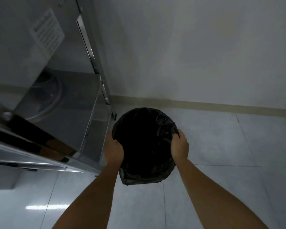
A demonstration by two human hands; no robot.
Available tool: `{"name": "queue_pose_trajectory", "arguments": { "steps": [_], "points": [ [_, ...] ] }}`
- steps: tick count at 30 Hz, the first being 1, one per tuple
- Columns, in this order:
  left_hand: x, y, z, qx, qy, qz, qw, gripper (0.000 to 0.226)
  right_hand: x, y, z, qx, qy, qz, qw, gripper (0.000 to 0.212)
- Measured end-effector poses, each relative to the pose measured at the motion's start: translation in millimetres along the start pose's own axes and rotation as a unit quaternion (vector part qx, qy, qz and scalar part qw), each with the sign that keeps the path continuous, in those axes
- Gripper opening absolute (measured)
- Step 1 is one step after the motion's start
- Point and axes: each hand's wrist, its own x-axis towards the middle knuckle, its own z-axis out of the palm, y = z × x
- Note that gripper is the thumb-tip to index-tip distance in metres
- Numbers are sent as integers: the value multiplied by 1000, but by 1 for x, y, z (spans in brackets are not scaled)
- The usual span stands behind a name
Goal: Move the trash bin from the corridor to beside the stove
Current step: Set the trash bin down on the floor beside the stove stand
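Note:
A round trash bin (144, 123) lined with a black plastic bag is seen from above in the middle of the head view. My left hand (113, 148) grips its left rim and my right hand (180, 146) grips its right rim. The bin is right beside the side panel of a stainless steel stove unit (82, 116), near the wall. Whether the bin rests on the tiled floor or hangs just above it I cannot tell. The inside of the bin is dark and its contents are hidden.
The steel stove unit fills the left side, with a round burner well (45, 100) and a metal leg (113, 115) next to the bin. A pale wall (205, 55) with a beige skirting (221, 106) runs behind. Grey floor tiles (229, 146) extend right and toward me.

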Motion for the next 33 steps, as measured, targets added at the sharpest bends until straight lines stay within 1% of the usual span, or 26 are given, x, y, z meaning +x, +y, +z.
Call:
{"name": "queue_pose_trajectory", "arguments": {
  "steps": [6, 11, 16, 18, 21, 25, 28, 33],
  "points": [
    [12, -46, 15, 23, 20, -14, 999, 50, 12, 45, 28, -24, -13, 14, 1000, 49],
    [21, -67, 20, 24, 28, -28, 999, 50, 18, 59, 38, -34, -20, 15, 999, 50],
    [21, -81, 27, -9, 43, -19, 999, 48, 23, 71, 44, -34, -15, -1, 999, 51],
    [21, -82, 30, -10, 35, -17, 999, 48, 25, 74, 45, -33, -15, -5, 999, 54],
    [16, -86, 27, -17, 16, 9, 1000, 52, 20, 79, 43, -32, -10, -31, 999, 59],
    [-7, -101, 22, 16, 25, 79, 996, 60, -11, 106, 40, -100, 37, -102, 989, 63],
    [-26, -109, 27, 25, 27, 90, 995, 62, -35, 128, 46, -136, 36, -127, 982, 67],
    [-22, -109, 35, 12, 51, 111, 992, 62, -31, 131, 57, -105, 57, -139, 983, 69]
  ]
}}
